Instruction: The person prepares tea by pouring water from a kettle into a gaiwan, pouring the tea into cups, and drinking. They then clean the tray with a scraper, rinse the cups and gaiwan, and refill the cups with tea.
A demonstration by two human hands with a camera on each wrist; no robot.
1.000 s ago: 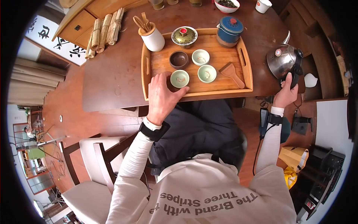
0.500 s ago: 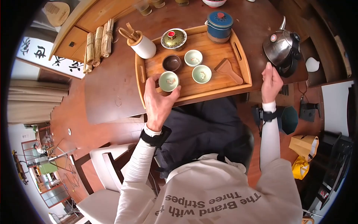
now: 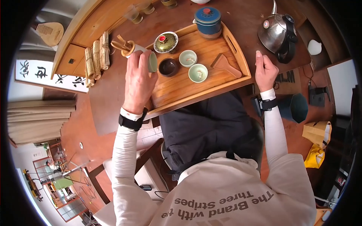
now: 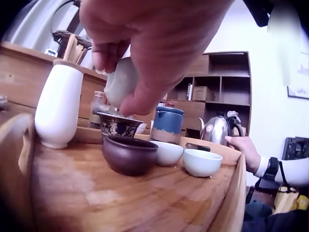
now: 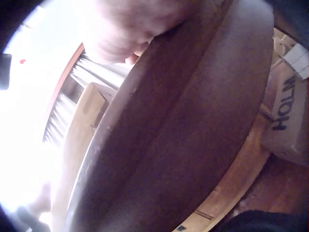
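My left hand [image 3: 136, 81] pinches a pale green teacup [image 3: 152, 62] between thumb and fingers. Tipped on its side, the cup is raised over the left part of the wooden tray [image 3: 181, 88]. Below it in the left wrist view sits a dark brown cup [image 4: 129, 154]. Two more pale green cups [image 3: 187, 58] [image 3: 198, 73] stand on the tray beside the brown one. A patterned lidded bowl [image 3: 166, 42] is behind them. At the table's front edge my right hand [image 3: 266, 73] has loosely curled fingers and holds nothing, near the steel kettle [image 3: 272, 34].
A white holder with wooden tools [image 3: 128, 47] stands at the tray's left, close to my left hand. The tray also carries a blue lidded pot [image 3: 208, 23] and a brown wooden scraper [image 3: 225, 66]. Bamboo rolls [image 3: 96, 54] and several glasses [image 3: 147, 7] lie farther back.
My left hand has picked the pale green cup up off the tray, moved it left and tipped it sideways. My right hand has let go of the kettle handle and drawn back to the table edge.
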